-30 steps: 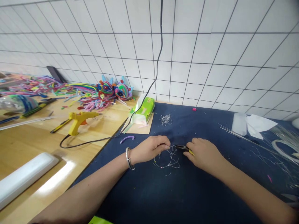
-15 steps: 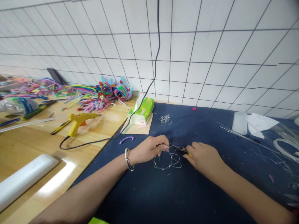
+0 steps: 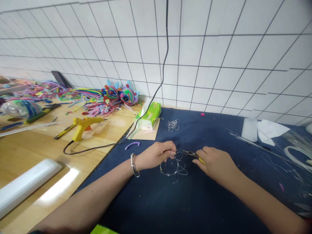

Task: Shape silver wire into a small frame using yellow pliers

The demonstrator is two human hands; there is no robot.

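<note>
My left hand (image 3: 158, 155), with a silver bangle on its wrist, pinches the upper part of a thin wire ring (image 3: 168, 175). Looped wire shapes stick out from the ring's right side, and small beads show along its lower edge. My right hand (image 3: 215, 162) is closed around pliers (image 3: 191, 153) with yellow handles. Their dark jaws point left, just right of the wire loops and apart from my left fingers. The wire ends between my left fingertips are hidden.
A small wire tangle (image 3: 172, 125) lies beyond my hands, near a green tissue pack (image 3: 152, 113). A yellow glue gun (image 3: 83, 126) rests on the wooden table at left. Long wires (image 3: 255, 145) and white sheets (image 3: 270, 130) lie at right.
My right hand has moved slightly right with the pliers, whose jaws have come away from the wire loops. The ring has shifted a little left in my left hand.
</note>
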